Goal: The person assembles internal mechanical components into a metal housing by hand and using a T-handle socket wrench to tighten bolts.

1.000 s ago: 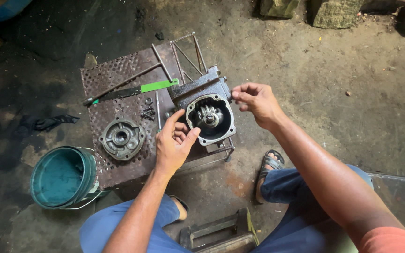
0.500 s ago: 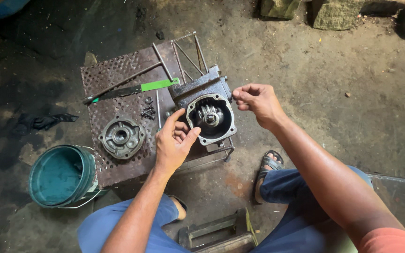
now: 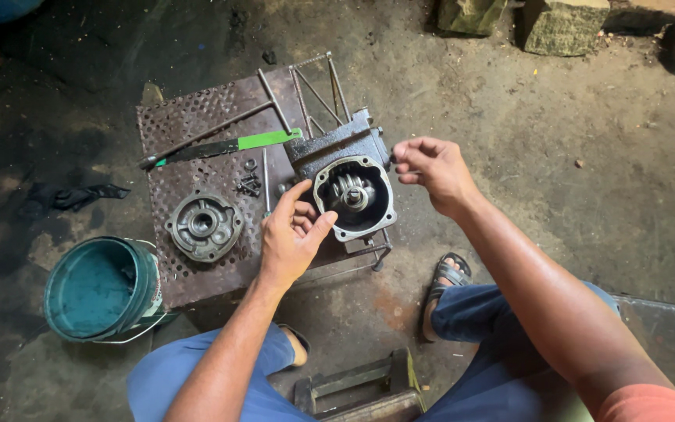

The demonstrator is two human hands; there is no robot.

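The left hand (image 3: 292, 234) rests open against the left rim of the metal housing (image 3: 351, 187), fingers spread. The right hand (image 3: 431, 168) pinches together at the housing's upper right corner; whether it grips anything I cannot tell. The housing, at frame centre on a perforated plate (image 3: 197, 133), looks heavy, rigid and greasy, best gripped by its flat outer sides. Both forearms reach in from below.

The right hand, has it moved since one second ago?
No. The right hand remains pinched at the upper right corner of the open metal housing, no shift visible.
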